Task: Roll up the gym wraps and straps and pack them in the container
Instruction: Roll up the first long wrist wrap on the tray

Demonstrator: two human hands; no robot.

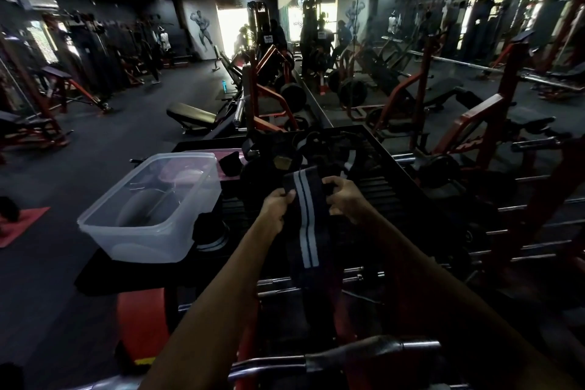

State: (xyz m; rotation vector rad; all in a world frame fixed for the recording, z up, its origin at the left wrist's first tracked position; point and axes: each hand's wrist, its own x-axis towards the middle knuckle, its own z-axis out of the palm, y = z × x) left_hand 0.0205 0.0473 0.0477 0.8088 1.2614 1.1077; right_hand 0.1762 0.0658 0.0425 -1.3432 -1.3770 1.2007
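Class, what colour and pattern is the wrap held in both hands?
Dark wrap with two pale lengthwise stripes, seen in the head view.

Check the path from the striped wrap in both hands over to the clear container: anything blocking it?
Nothing visible blocks it. The striped wrap hangs unrolled from the left hand and right hand; the clear container sits open-topped to the left.

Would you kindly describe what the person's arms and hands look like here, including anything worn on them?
Both forearms are bare right up to the bottom edge of the picture, with no sleeves in view. The left hand and right hand wear no gloves, and no watch, band or ring is visible.
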